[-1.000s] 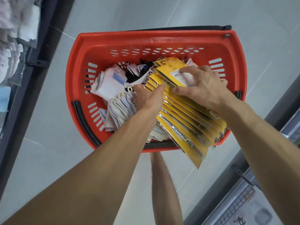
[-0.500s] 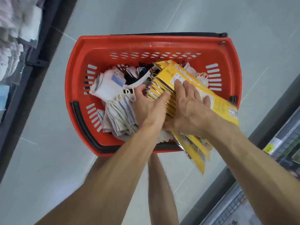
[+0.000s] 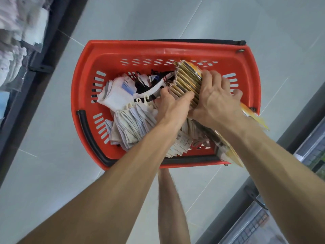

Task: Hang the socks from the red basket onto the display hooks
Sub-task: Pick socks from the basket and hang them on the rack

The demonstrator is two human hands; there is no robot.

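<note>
A red basket (image 3: pixel 163 53) stands on the grey tiled floor below me. Inside it lie white sock bundles (image 3: pixel 116 93), a fanned stack of pale grey socks (image 3: pixel 131 127) with small white hangers, and dark socks (image 3: pixel 158 79) at the back. A thick stack of yellow sock packs (image 3: pixel 186 80) is pressed together on edge at the basket's right. My left hand (image 3: pixel 171 108) grips the stack's near side from the left. My right hand (image 3: pixel 215 101) clamps it from the right and top. The packs' lower ends (image 3: pixel 230 152) stick out past the basket's rim under my right forearm.
A dark display rack (image 3: pixel 35 67) with pale hanging socks (image 3: pixel 15 29) runs along the left. Another shelf unit (image 3: pixel 299 191) with packaged goods runs along the lower right. My bare leg (image 3: pixel 170 205) stands just in front of the basket.
The yellow packs were spread in a loose fan; both hands have squeezed them into a tight upright stack. The basket has shifted lower in view.
</note>
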